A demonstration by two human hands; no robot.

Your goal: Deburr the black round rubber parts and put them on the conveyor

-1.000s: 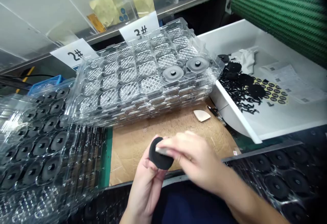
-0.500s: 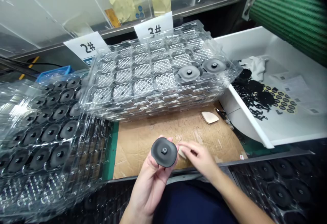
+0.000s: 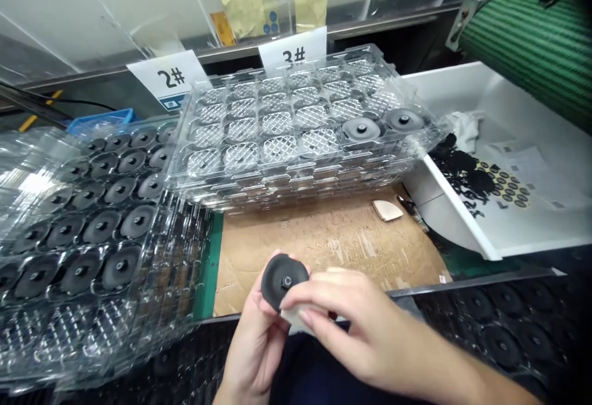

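A black rounded disc (image 3: 276, 274) with a small metal-tipped centre post is held in my left hand (image 3: 253, 343), its face turned up and tilted. My right hand (image 3: 356, 319) pinches a pale folded cloth or pad (image 3: 296, 317) against the lower right part of the disc, fingertips beside the post. Behind both hands lies a brown cardboard sheet (image 3: 296, 238). Beyond it stands a stack of clear trays (image 3: 300, 177), whose top tray holds two similar discs (image 3: 363, 129) at its front right; the other pockets show a crosshatched pattern.
At the left, more clear trays hold many black discs (image 3: 99, 226). A pale wedge-shaped pad (image 3: 387, 210) rests on the cardboard. The white bin (image 3: 481, 238) at the right contains black parts, stickers and a white cloth. A green ribbed roller (image 3: 531, 29) hangs above it.
My right hand has come left over the disc, bringing the pale pad onto its face. The disc has tilted and shifted slightly left in my left hand. The head view has shifted a little.
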